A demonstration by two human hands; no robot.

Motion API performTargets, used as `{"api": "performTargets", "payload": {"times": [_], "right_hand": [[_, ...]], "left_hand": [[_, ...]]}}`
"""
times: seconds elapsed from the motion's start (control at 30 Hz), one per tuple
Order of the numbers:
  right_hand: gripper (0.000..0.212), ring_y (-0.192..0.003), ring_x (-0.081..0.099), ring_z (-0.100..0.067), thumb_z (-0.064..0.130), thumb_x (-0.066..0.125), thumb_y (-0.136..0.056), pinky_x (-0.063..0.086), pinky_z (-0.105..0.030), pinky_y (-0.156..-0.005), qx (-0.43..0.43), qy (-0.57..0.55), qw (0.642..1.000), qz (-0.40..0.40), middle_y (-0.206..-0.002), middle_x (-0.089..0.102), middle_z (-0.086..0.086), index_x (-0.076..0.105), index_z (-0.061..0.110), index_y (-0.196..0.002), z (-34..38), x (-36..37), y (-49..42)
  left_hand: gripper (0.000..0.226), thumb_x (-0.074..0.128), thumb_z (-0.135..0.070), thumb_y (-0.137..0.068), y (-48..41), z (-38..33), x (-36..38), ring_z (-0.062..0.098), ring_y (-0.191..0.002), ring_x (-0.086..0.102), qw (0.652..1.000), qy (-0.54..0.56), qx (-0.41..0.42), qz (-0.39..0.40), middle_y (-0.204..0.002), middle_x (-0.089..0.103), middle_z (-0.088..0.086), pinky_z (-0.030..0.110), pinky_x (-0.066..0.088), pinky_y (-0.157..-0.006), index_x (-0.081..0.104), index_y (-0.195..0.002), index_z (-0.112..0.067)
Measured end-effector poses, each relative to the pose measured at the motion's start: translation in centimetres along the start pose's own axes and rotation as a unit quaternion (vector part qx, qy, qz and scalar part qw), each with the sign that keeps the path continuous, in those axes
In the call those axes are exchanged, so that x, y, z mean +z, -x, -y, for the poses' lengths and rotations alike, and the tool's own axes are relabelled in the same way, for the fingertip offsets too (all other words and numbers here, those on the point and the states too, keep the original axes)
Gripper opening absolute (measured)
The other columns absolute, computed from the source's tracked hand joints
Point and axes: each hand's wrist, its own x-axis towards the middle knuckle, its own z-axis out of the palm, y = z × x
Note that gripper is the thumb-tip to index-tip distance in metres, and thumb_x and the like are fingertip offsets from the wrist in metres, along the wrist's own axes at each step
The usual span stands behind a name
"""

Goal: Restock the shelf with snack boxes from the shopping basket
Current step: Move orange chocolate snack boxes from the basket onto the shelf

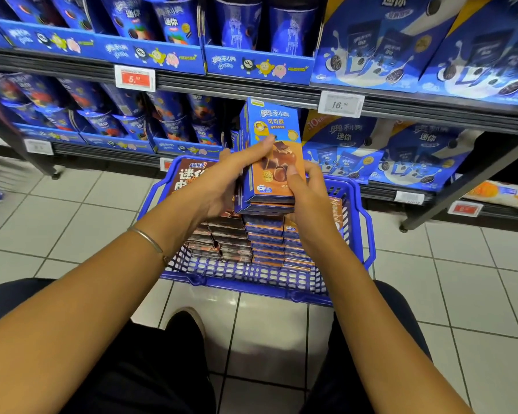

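1. A person crouches on the white tiled floor (72, 210). A blue plastic shopping basket (251, 283) sits at 12 o'clock from their knees, just short of the dark metal store shelf (102, 149).
2. Both hands hold up a small stack of blue-and-orange cardboard snack boxes (277, 130), at least two of them, above the far half of the basket.
3. The left hand (237, 171) takes the stack from 9 o'clock. Its grip is closed, with the thumb laid across the printed front and the fingers wrapped round the left edge.
4. The right hand (308, 189) comes in from 4 o'clock. It has a closed grip on the lower right corner, thumb on the front and fingers hidden behind.
5. The stack's long axis runs from 6 to 12 o'clock, with its top end tipped away towards the shelf. The lower shelf bay lies straight ahead at 12 o'clock, directly behind the stack. What look like matching boxes stand just left of it there.
6. Neither hand looks clearly closer to the bay. The left sits higher on the stack and the right supports its bottom.
7. In the basket beneath, more blue-and-orange packs (266, 243) lie stacked at the right. Brown chocolate snack boxes (222, 237) lie stacked at the left.
8. My guess is the coming move is a straight push forward. The upper shelf rail hangs close above the stack's top, so it may need to stay low.
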Motion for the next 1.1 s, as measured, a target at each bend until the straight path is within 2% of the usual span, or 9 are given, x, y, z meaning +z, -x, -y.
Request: {"api": "performTargets", "payload": {"times": [0.1, 0.2, 0.37, 0.53, 0.67, 0.8, 0.93, 1.03, 1.1], "right_hand": [[0.031, -0.106, 0.07, -0.02, 0.042, 0.048, -0.105, 0.057, -0.047, -0.09, 0.003, -0.011, 1.0, 0.015, -0.119, 0.071, -0.004, 0.055, 0.024, -0.128, -0.4, -0.5, -0.4], [0.033, -0.102, 0.067, -0.012, 0.043, 0.047, -0.104, 0.053, -0.03, -0.077, 0.015, -0.032, 0.998, -0.058, -0.12, 0.069, 0.0, 0.059, 0.022, -0.126, -1.6, -2.1, -2.0], [0.022, -0.104, 0.067, -0.025, 0.028, 0.066, -0.096, 0.058, -0.045, -0.085, 0.045, 0.159, 0.962, -0.216, -0.115, 0.067, -0.006, 0.054, 0.019, -0.112, -7.3, -6.0, -4.4], [0.032, -0.096, 0.067, -0.034, 0.032, 0.068, -0.093, 0.055, -0.043, -0.077, 0.072, 0.283, 0.945, -0.149, -0.103, 0.069, -0.012, 0.058, 0.008, -0.111, -11.4, -6.8, -6.0], [0.046, -0.108, 0.061, -0.035, 0.045, 0.073, -0.087, 0.056, -0.048, -0.087, 0.091, 0.365, 0.915, -0.147, -0.113, 0.066, -0.013, 0.063, 0.008, -0.114, -12.6, -6.5, -6.5], [0.039, -0.105, 0.066, -0.031, 0.036, 0.074, -0.089, 0.059, -0.048, -0.086, 0.068, 0.318, 0.932, -0.158, -0.114, 0.069, -0.01, 0.063, 0.012, -0.118, -12.3, -6.7, -6.4], [0.046, -0.105, 0.066, -0.025, 0.027, 0.074, -0.09, 0.057, -0.036, -0.077, 0.05, 0.269, 0.94, -0.202, -0.122, 0.066, -0.007, 0.054, 0.016, -0.13, -11.8, -6.8, -5.9], [0.041, -0.094, 0.068, -0.018, 0.024, 0.069, -0.092, 0.052, -0.029, -0.069, 0.075, 0.12, 0.957, -0.254, -0.121, 0.067, -0.005, 0.052, 0.018, -0.129, -10.5, -6.8, -5.2], [0.038, -0.091, 0.07, -0.018, 0.025, 0.069, -0.091, 0.059, -0.037, -0.073, 0.087, 0.001, 0.961, -0.263, -0.119, 0.067, -0.006, 0.052, 0.02, -0.125, -8.9, -6.6, -4.4]], "left_hand": [[0.038, 0.075, -0.041, -0.093, 0.2, -0.1, -0.3, 0.033, -0.109, 0.076, 1.0, 0.009, 0.011, -0.007, -0.116, 0.08, 0.011, 0.055, 0.06, -0.099, 0.074, -0.122, -0.016], [0.025, 0.07, -0.037, -0.096, 0.0, -0.1, -0.7, 0.029, -0.098, 0.08, 0.998, 0.046, 0.024, -0.021, -0.11, 0.081, 0.009, 0.044, 0.066, -0.078, 0.076, -0.111, -0.018], [0.03, 0.067, -0.036, -0.098, 0.0, -0.5, -1.3, 0.02, -0.076, 0.081, 0.995, 0.072, 0.052, -0.036, -0.091, 0.083, 0.002, 0.036, 0.062, -0.054, 0.084, -0.076, -0.024], [0.034, 0.067, -0.038, -0.098, 0.1, -0.2, -1.6, 0.021, -0.077, 0.081, 0.995, 0.08, 0.046, -0.03, -0.091, 0.083, 0.002, 0.036, 0.063, -0.057, 0.086, -0.073, -0.026], [0.024, 0.071, -0.038, -0.096, 0.3, 0.1, -1.6, 0.023, -0.08, 0.081, 0.996, 0.074, 0.038, -0.036, -0.095, 0.083, 0.006, 0.038, 0.063, -0.058, 0.083, -0.086, -0.021], [0.027, 0.07, -0.036, -0.096, 0.3, 0.2, -1.6, 0.021, -0.078, 0.081, 0.996, 0.079, 0.035, -0.031, -0.093, 0.083, 0.004, 0.037, 0.063, -0.058, 0.086, -0.08, -0.022], [0.017, 0.069, -0.031, -0.097, 0.3, 0.2, -1.4, 0.023, -0.08, 0.08, 0.996, 0.074, 0.031, -0.028, -0.097, 0.082, 0.007, 0.037, 0.065, -0.062, 0.077, -0.101, -0.017], [0.017, 0.068, -0.031, -0.097, 0.3, 0.2, -1.3, 0.024, -0.084, 0.079, 0.997, 0.066, 0.032, -0.024, -0.101, 0.082, 0.008, 0.041, 0.067, -0.073, 0.075, -0.104, -0.017], [0.018, 0.069, -0.031, -0.096, 0.2, 0.2, -1.3, 0.024, -0.084, 0.079, 0.997, 0.064, 0.033, -0.028, -0.101, 0.082, 0.008, 0.041, 0.067, -0.074, 0.074, -0.105, -0.016]]}}
